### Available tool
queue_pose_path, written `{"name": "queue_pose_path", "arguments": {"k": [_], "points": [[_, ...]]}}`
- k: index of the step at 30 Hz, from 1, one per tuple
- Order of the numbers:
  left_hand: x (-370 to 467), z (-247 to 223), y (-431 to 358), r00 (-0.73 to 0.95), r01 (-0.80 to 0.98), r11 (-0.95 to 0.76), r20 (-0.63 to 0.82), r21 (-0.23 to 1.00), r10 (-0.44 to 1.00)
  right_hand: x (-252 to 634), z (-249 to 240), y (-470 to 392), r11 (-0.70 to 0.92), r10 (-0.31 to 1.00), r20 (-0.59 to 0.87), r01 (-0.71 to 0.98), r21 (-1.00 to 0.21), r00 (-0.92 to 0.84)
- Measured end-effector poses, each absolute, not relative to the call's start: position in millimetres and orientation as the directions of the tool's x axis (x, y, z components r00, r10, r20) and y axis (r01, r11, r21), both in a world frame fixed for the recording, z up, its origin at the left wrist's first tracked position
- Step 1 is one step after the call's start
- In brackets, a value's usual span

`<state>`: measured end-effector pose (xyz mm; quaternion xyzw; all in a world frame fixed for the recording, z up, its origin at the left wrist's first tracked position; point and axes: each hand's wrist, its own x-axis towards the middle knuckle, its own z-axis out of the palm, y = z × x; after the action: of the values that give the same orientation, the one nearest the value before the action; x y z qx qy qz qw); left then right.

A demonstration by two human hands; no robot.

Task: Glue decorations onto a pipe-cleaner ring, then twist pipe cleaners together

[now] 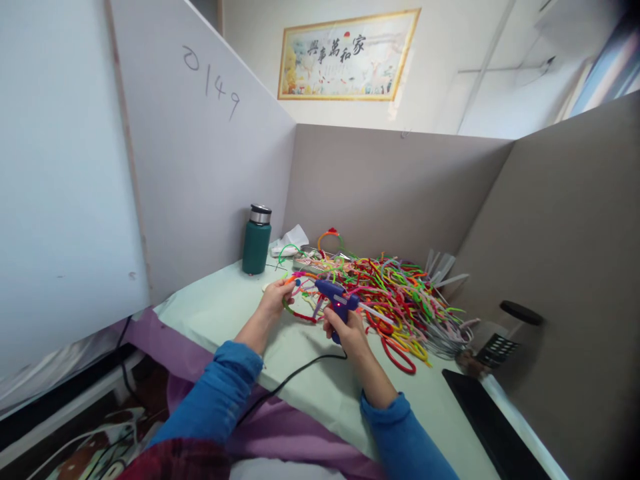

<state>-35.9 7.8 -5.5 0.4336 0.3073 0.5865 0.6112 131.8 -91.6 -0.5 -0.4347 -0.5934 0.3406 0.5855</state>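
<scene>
My left hand is closed, its fingertips pinching a loop of colored pipe cleaner with orange, pink, green and dark red stretches. A small blue piece shows at its fingertips. Wrapped round the handle of a blue hot glue gun is my right hand. The gun's nozzle points left toward the loop; whether they touch, I cannot tell. A small red light glows on its side, and a pale glue stick juts from its back. The gun's black cord runs down over the table's front edge.
A big tangle of colored pipe cleaners spreads just beyond the gun. At the back left stand a green bottle and a white tissue pack. A black flat object lies at the right. Grey partitions enclose the table.
</scene>
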Motion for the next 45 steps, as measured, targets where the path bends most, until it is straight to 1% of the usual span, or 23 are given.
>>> {"name": "queue_pose_path", "arguments": {"k": [3,6,10,25,35,45], "points": [[-37.2,-3.1,4.7,0.130,-0.466,0.014,0.053,0.885,0.990,132.0,-1.2,-92.9,0.387,0.917,0.397,0.185,-0.903,0.020],[-37.5,-2.3,3.3,0.141,-0.472,0.046,0.024,0.880,0.990,131.1,-1.5,-93.5,0.379,0.919,0.393,0.247,-0.892,0.010],[-36.8,-3.9,4.3,0.157,-0.482,0.054,0.026,0.874,0.987,127.5,-2.4,-94.1,0.370,0.924,0.383,0.300,-0.879,-0.015],[-34.5,-7.5,6.2,0.166,-0.458,0.002,0.083,0.889,0.983,125.7,-6.7,-89.5,0.370,0.909,0.416,0.391,-0.842,0.036],[-33.7,-6.7,4.6,0.191,-0.422,-0.006,0.095,0.907,0.977,124.2,-6.3,-89.7,0.372,0.905,0.424,0.423,-0.826,0.032],[-33.2,-8.0,6.7,0.166,-0.429,-0.014,0.094,0.903,0.982,125.4,-8.8,-88.8,0.365,0.908,0.418,0.439,-0.821,0.027]]}}
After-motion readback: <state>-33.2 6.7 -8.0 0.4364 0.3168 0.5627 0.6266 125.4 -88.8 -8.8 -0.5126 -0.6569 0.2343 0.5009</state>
